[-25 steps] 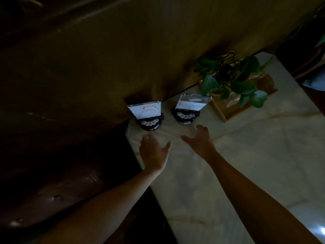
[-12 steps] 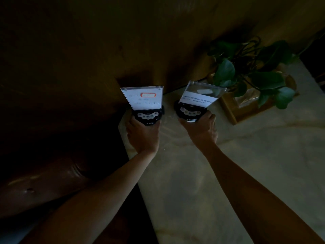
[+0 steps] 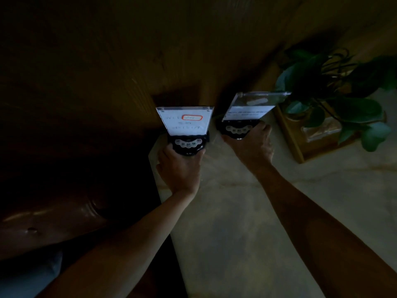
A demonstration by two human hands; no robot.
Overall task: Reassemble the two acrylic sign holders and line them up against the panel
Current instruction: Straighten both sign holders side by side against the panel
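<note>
Two acrylic sign holders stand side by side on a pale marble table (image 3: 247, 222), close to a dark wooden panel (image 3: 150, 50). The left sign holder (image 3: 185, 121) has a clear plate with a white card and a red-framed mark, set in a round black button base. My left hand (image 3: 179, 168) grips that base from the near side. The right sign holder (image 3: 249, 106) leans its clear plate to the right over a similar black base. My right hand (image 3: 251, 145) clasps this base from the front and right.
A leafy green plant (image 3: 343, 97) in a wooden box (image 3: 300, 147) stands just right of the right holder. The table's left edge runs under my left hand, with a dark brown leather seat (image 3: 53, 216) below it.
Both hands reached forward from open above the table and closed on the two bases. The view has moved closer to the panel.
</note>
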